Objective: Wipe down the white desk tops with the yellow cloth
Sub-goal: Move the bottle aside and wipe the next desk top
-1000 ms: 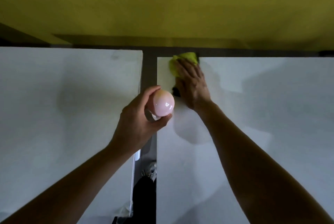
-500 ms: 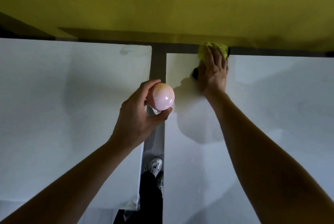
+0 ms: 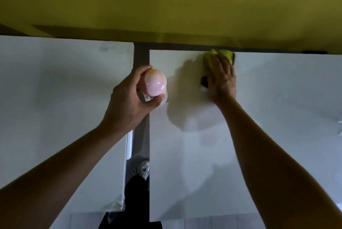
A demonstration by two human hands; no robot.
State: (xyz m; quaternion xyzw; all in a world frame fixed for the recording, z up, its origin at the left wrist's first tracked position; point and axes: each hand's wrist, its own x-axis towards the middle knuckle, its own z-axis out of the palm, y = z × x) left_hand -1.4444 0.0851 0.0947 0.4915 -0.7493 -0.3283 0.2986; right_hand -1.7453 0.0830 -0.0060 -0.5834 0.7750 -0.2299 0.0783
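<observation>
The left worktop (image 3: 55,99) fills the left side, a white top with a faint smudge near its far right corner and clear plastic wrap hanging at its near right corner. A dark gap (image 3: 141,56) separates it from the right worktop (image 3: 277,117), and down through that gap a shoe (image 3: 142,168) and a dark trouser leg show on the floor. The left hand (image 3: 129,103) is raised over the gap beside the left worktop's right edge, its fingers (image 3: 142,73) and thumb curled round a glossy pink rounded object (image 3: 155,82), which looks like the cap of a bottle; the body below it is mostly hidden by the palm. To the right, the right hand (image 3: 221,79) lies flat on the right worktop near its far edge, fingers straight and spread, pressing down on the yellow cloth (image 3: 220,56). The cloth is bunched under the fingertips and reaches the far edge of that worktop, left of its middle. A small dark patch shows at the thumb side of the right hand; what it is cannot be told. A soft shadow of the hands lies on the worktop between them. Behind both worktops rises a yellow wall (image 3: 166,3).
</observation>
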